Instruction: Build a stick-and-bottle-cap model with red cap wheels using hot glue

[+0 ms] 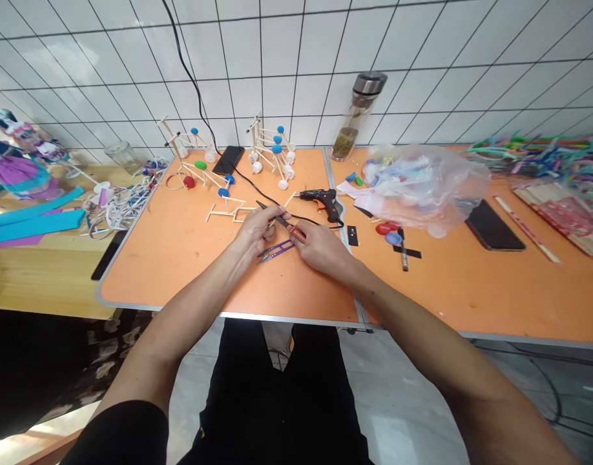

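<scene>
Right fingers (308,253): knife (295,230) | left fingers (272,212): stick (289,200) | red packet (564,208) print: blurred

Capped bottle (351,132) near tiled wall (296,58), glass jar (124,157)

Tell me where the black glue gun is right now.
In the head view, just right of centre, the glue gun lies on the orange table, just beyond the right hand and left of the clear plastic bag.
</scene>
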{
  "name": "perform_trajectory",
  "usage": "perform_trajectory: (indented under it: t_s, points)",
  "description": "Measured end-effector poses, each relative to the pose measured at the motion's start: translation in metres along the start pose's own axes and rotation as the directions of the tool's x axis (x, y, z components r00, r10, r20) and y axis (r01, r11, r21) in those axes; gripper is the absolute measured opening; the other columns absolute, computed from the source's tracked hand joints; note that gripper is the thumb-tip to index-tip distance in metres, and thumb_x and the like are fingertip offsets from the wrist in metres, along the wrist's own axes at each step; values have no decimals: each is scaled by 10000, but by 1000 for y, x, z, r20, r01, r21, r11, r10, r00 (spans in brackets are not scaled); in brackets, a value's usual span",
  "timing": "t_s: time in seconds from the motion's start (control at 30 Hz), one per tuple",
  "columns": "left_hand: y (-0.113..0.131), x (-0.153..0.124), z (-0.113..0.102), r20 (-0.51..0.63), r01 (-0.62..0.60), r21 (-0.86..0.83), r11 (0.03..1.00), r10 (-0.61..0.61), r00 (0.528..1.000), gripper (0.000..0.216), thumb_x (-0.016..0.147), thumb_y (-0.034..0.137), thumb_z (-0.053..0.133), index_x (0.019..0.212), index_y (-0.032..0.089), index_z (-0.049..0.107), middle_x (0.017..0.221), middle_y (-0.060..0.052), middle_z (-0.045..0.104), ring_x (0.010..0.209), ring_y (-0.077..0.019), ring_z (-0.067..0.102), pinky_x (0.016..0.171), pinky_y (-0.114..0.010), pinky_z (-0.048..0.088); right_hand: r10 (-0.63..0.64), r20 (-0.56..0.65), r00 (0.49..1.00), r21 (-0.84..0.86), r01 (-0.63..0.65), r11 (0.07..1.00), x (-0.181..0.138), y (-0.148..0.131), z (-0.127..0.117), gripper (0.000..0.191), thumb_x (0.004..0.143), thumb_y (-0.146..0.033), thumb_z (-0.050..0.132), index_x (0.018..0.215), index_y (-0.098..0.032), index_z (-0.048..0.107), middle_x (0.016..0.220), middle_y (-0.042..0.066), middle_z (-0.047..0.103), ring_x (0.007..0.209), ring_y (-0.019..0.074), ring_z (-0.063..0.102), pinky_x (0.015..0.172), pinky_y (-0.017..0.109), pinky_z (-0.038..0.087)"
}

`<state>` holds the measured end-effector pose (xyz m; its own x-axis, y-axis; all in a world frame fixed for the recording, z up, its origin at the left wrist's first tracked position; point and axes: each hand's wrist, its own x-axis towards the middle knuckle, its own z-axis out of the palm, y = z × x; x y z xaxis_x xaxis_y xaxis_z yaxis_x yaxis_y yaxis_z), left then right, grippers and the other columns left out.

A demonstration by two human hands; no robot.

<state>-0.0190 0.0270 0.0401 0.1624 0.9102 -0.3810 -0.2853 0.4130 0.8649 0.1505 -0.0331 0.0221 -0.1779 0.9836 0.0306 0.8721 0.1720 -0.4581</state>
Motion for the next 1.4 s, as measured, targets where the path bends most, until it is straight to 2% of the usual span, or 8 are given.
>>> perform_trajectory:
  t_s: [0.13, 0.27, 0.37, 0.63, 0.83, 0.97, 1.17, 1.4]
  points:
    - [3, -1, -1, 11, -49, 15, 999, 49, 999, 112, 756, 176, 780, 723, 127, 685, 717, -21, 773, 350, 17, 239, 386, -217, 117, 28, 35, 999, -41, -27, 999, 0, -6, -7, 280, 1185, -396, 499, 1054, -224, 677, 1215, 135, 832, 1037, 287, 757, 721, 339, 350]
    - [5, -2, -2, -20, -107, -2, 994, 107, 994, 114, 788, 192, 771, 736, 128, 692, 767, -29, 800, 367, 15, 245, 395, -227, 123, -23, 87, 996, -61, 28, 998, -1, -6, -17, 282, 1202, -354, 464, 1186, -222, 713, 1325, 122, 827, 1151, 298, 765, 761, 332, 383]
    - [6, -3, 0, -31, -134, -8, 991, 134, 991, 106, 796, 183, 770, 746, 131, 692, 760, -31, 794, 388, 8, 270, 403, -226, 134, -30, 115, 993, -94, 41, 995, -3, -1, -25, 366, 1221, -412, 412, 1244, -229, 728, 1362, 123, 827, 1173, 324, 778, 749, 339, 390]
    - [3, -3, 3, -38, -203, -19, 979, 202, 979, 107, 803, 218, 772, 770, 124, 733, 788, -63, 802, 464, -23, 389, 410, -204, 191, -44, 159, 986, -74, 57, 996, -2, 11, -34, 422, 1212, -436, 422, 1468, -274, 716, 1468, 106, 807, 1230, 339, 791, 878, 357, 527]
    - [1, -2, 2, -42, -273, -14, 962, 272, 961, 162, 749, 291, 798, 782, 139, 751, 805, -71, 814, 486, -36, 403, 423, -204, 201, -40, 187, 982, -15, 43, 999, -2, 12, -39, 392, 1165, -311, 507, 1494, -266, 717, 1508, 107, 789, 1312, 331, 770, 933, 348, 559]
    - [-1, -1, 2, -57, -307, 13, 952, 307, 950, 173, 726, 314, 788, 775, 152, 748, 827, -74, 824, 495, -42, 399, 437, -206, 203, -38, 183, 982, -73, 52, 996, -3, 12, -41, 416, 1174, -334, 473, 1510, -252, 706, 1524, 135, 777, 1309, 359, 768, 922, 377, 569]
    - [2, 0, 0, -20, -335, 93, 938, 338, 941, 165, 687, 317, 775, 716, 159, 740, 805, -62, 816, 477, -29, 295, 459, -221, 153, -41, 213, 976, -76, 58, 995, -4, 16, -49, 457, 1159, -231, 426, 1534, -236, 687, 1579, 128, 745, 1382, 352, 731, 1009, 400, 552]
    - [16, 6, -13, -45, -360, 200, 911, 376, 926, 161, 684, 328, 749, 714, 170, 731, 779, -51, 797, 476, -48, 271, 482, -261, 140, -35, 315, 948, -141, 84, 986, -5, 27, -62, 379, 1139, -255, 464, 1366, -293, 766, 1461, 79, 800, 1314, 325, 738, 906, 361, 504]
